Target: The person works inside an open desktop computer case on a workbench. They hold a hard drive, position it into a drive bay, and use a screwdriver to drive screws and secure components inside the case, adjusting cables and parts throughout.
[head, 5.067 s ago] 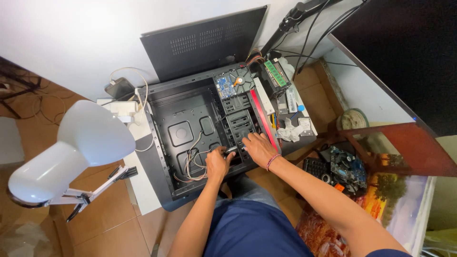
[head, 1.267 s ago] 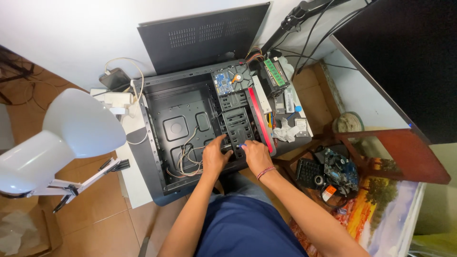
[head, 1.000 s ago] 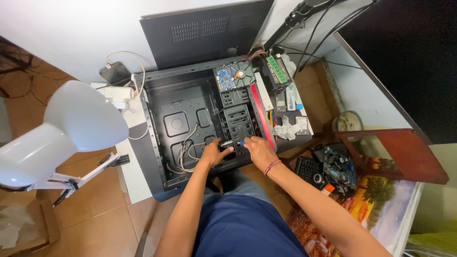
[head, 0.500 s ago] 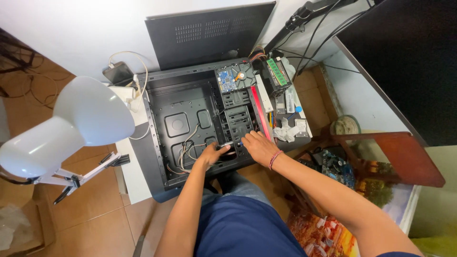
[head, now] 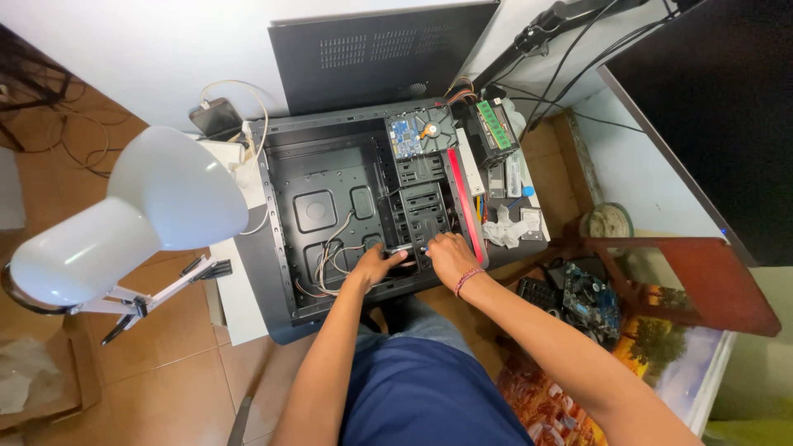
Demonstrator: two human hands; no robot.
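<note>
Both hands at lower end of drive cage (head: 423, 211) inside open case (head: 322, 215), lying on side. Left hand (head: 378, 264) closed on small grey part (head: 402, 248) at cage edge; right hand (head: 450, 254) fingers curled on cage, grip contents unclear. Judgement: brace cage with right, move part straight, keep loose cables (head: 330, 264) clear (snag risk). Versus half second ago: hands same spot, view shifted slightly; lamp (head: 136, 219) steady.

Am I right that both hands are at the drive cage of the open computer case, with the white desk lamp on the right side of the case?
Not quite. In the head view, the left hand and right hand are at the drive cage of the open computer case, but the white desk lamp stands on the left side of the case.
</note>
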